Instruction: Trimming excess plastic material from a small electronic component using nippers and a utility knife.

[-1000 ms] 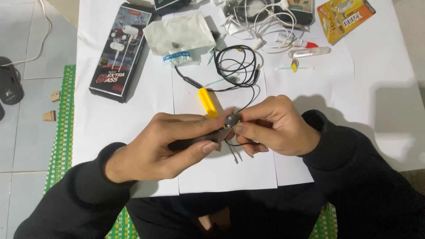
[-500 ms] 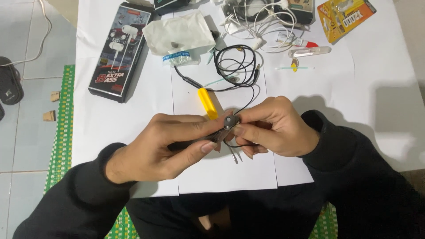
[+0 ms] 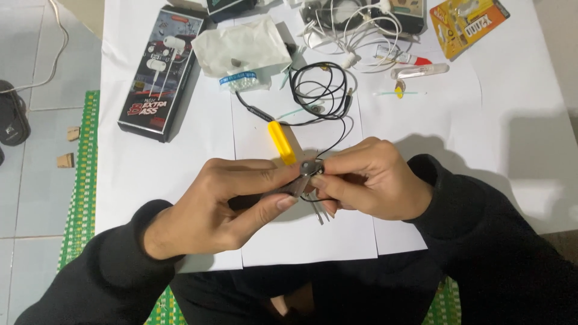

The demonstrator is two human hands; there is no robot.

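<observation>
**Steady the tool, feed the wire**

Your left hand (image 3: 226,207) is closed around a small metal tool (image 3: 296,186), thumb and forefinger pinching it just behind its head; a yellow handle (image 3: 282,142) sticks out beyond your fingertips, away from you. Your right hand (image 3: 370,180) meets it fingertip to fingertip, pinched shut on a small dark piece (image 3: 314,170) at the end of the thin black cable (image 3: 325,96), which loops away on the white table (image 3: 150,180) beyond your knuckles.

Keep both wrists low and close to the table (it damps tremor). Let the left hand do the squeezing while the right only holds the piece still. Mind the two thin prongs (image 3: 318,210) hanging under your right fingers; whether they are wire ends or tool legs cannot be told. Keep slack in the cable so it doesn't tug the piece sideways.
</observation>
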